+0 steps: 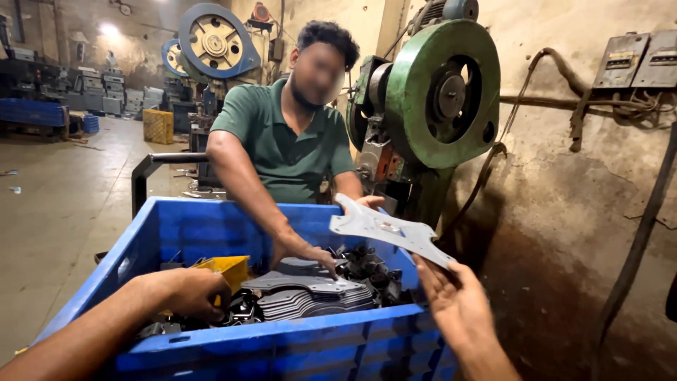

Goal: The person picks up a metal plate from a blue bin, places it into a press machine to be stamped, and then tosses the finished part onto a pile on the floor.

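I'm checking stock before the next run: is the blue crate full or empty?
Partly full. The blue crate holds stacked grey metal plates well below its rim; the bare inner walls show above them.
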